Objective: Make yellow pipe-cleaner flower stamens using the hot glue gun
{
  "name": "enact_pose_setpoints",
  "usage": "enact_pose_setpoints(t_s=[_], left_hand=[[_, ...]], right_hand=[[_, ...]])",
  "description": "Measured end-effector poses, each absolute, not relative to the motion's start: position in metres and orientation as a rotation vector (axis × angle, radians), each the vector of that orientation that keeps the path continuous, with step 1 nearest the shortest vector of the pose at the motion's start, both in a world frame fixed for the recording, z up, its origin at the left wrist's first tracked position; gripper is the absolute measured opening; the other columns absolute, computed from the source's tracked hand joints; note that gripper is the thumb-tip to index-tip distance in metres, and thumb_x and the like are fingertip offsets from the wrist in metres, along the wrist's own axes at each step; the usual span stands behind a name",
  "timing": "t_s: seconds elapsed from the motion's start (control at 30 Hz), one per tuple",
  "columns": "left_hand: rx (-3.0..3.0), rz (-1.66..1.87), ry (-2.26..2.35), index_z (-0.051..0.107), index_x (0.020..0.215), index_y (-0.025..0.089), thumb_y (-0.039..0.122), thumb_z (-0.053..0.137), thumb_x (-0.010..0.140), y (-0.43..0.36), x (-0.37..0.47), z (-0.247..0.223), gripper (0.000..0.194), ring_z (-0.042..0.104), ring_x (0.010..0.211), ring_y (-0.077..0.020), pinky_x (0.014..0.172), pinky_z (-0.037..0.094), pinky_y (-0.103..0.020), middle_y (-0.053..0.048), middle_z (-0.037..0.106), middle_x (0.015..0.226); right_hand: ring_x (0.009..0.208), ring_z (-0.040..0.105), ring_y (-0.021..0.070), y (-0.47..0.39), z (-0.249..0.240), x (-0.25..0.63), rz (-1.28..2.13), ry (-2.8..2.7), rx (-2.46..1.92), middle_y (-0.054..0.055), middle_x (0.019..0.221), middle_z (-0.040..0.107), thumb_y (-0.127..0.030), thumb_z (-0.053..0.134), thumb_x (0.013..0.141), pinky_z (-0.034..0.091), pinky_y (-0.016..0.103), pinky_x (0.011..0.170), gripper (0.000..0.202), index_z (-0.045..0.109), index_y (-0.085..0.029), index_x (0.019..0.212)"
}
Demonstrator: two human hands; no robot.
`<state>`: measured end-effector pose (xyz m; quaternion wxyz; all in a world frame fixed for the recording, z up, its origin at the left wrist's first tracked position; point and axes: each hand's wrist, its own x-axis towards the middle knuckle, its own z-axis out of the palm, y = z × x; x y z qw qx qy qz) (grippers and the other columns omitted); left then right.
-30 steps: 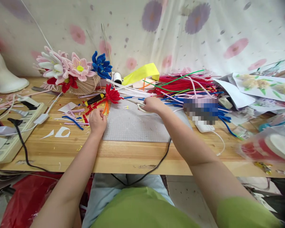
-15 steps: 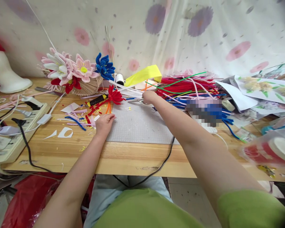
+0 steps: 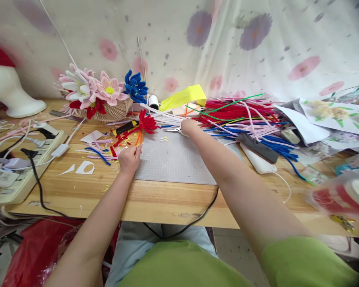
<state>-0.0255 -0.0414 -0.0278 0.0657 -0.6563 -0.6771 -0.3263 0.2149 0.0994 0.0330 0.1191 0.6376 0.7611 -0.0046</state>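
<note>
My left hand (image 3: pixel 129 159) is closed in a pinch near the left edge of a grey gridded cutting mat (image 3: pixel 173 161). What its fingers hold, if anything, is too small to tell. Just beyond it lies a red fuzzy-wire flower (image 3: pixel 147 122), with orange stems (image 3: pixel 139 138) below it. My right hand (image 3: pixel 189 126) reaches to the back of the mat and grips scissors (image 3: pixel 172 129) by the handles, blades pointing left. Its fingers are mostly hidden. White pipe cleaners (image 3: pixel 167 118) lie right behind the scissors. Small white-and-yellow bits (image 3: pixel 163 139) rest on the mat.
Red pipe cleaners (image 3: pixel 239 109) are piled at the back right, near a dark phone-like slab (image 3: pixel 257 148). Fuzzy flowers (image 3: pixel 109 89) stand back left. Cut scraps (image 3: pixel 98 155) lie left of the mat, and a power strip (image 3: pixel 52 153) sits further left.
The view has shifted slightly. Against the table, my left hand has moved a little left, away from the mat's middle. My right hand stays at the scissors.
</note>
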Motion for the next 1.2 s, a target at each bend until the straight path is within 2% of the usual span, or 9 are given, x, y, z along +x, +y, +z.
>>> enact_pose_setpoints(t_s=[0.13, 0.27, 0.33, 0.5, 0.63, 0.73, 0.83, 0.97, 1.2], left_hand=[[-1.899, -1.078, -2.082, 0.063, 0.091, 0.016, 0.040, 0.034, 0.090, -0.040, -0.028, -0.029, 0.037, 0.059, 0.072, -0.0219, 0.069, 0.040, -0.034, -0.009, 0.064, 0.071], [-1.921, -1.203, -1.995, 0.045, 0.126, 0.012, 0.034, 0.038, 0.088, -0.036, -0.025, -0.022, 0.045, 0.060, 0.087, -0.0230, 0.082, 0.041, -0.036, -0.011, 0.066, 0.090], [-1.996, -1.189, -1.929, 0.050, 0.122, 0.015, 0.034, 0.039, 0.087, -0.032, -0.021, -0.015, 0.041, 0.059, 0.090, -0.0221, 0.086, 0.040, -0.036, -0.011, 0.066, 0.093], [-2.069, -1.069, -2.023, 0.060, 0.073, 0.019, 0.041, 0.035, 0.089, -0.021, -0.001, 0.005, 0.036, 0.059, 0.072, -0.0207, 0.072, 0.041, -0.032, -0.007, 0.064, 0.067], [-2.084, -1.165, -2.144, 0.056, 0.103, 0.017, 0.036, 0.039, 0.088, -0.015, 0.022, 0.016, 0.029, 0.060, 0.066, -0.0215, 0.062, 0.040, -0.031, -0.004, 0.064, 0.065], [-2.217, -1.260, -1.985, 0.042, 0.128, 0.015, 0.026, 0.043, 0.085, -0.012, 0.038, 0.017, 0.044, 0.062, 0.082, -0.0216, 0.072, 0.043, -0.033, -0.007, 0.069, 0.087], [-2.311, -1.249, -1.895, 0.044, 0.130, 0.017, 0.026, 0.048, 0.082, -0.012, 0.048, 0.015, 0.049, 0.062, 0.088, -0.0203, 0.077, 0.045, -0.032, -0.008, 0.067, 0.105], [-2.153, -1.157, -2.120, 0.059, 0.117, 0.020, 0.039, 0.043, 0.087, -0.012, 0.053, 0.015, 0.039, 0.063, 0.069, -0.0198, 0.067, 0.044, -0.030, -0.006, 0.071, 0.079], [-2.079, -1.469, -1.771, 0.036, 0.134, 0.017, 0.031, 0.043, 0.087, -0.005, 0.032, 0.008, 0.049, 0.060, 0.093, -0.0168, 0.086, 0.046, -0.031, -0.013, 0.058, 0.118]], right_hand=[[0.112, 0.057, 0.0275, 0.095, 0.042, 0.214, -0.014, 2.235, 1.862, 0.022, 0.117, 0.061, -0.015, 0.049, 0.082, 0.047, 0.036, 0.089, 0.038, 0.059, -0.009, 0.119], [0.110, 0.059, 0.0278, 0.089, 0.065, 0.215, -0.013, 2.251, 1.871, 0.021, 0.118, 0.061, -0.018, 0.050, 0.083, 0.048, 0.037, 0.087, 0.037, 0.060, -0.010, 0.118], [0.108, 0.059, 0.0280, 0.085, 0.077, 0.218, -0.027, 2.269, 1.855, 0.018, 0.117, 0.062, -0.022, 0.051, 0.083, 0.048, 0.037, 0.086, 0.036, 0.060, -0.013, 0.117], [0.104, 0.060, 0.0287, 0.062, 0.103, 0.229, -0.067, 2.394, 1.687, 0.015, 0.110, 0.066, -0.034, 0.048, 0.086, 0.048, 0.036, 0.082, 0.033, 0.065, -0.016, 0.108], [0.099, 0.062, 0.0258, 0.035, 0.118, 0.239, -0.099, 2.443, 1.582, 0.015, 0.106, 0.067, -0.027, 0.043, 0.088, 0.046, 0.031, 0.077, 0.031, 0.067, -0.014, 0.102], [0.097, 0.063, 0.0242, 0.022, 0.122, 0.246, -0.091, 2.463, 1.565, 0.015, 0.103, 0.068, -0.026, 0.042, 0.089, 0.044, 0.028, 0.075, 0.031, 0.067, -0.013, 0.102], [0.097, 0.063, 0.0232, 0.019, 0.116, 0.251, -0.096, 2.493, 1.588, 0.014, 0.101, 0.068, -0.026, 0.043, 0.088, 0.043, 0.027, 0.074, 0.028, 0.066, -0.014, 0.099], [0.095, 0.063, 0.0222, 0.026, 0.100, 0.245, -0.210, 2.608, 1.689, 0.011, 0.101, 0.068, -0.021, 0.046, 0.085, 0.042, 0.027, 0.074, 0.023, 0.063, -0.017, 0.100], [0.088, 0.063, 0.0142, 0.081, 0.074, 0.191, -0.893, 2.741, 2.158, 0.004, 0.099, 0.068, -0.033, 0.051, 0.084, 0.045, 0.023, 0.075, 0.021, 0.060, -0.017, 0.095]])
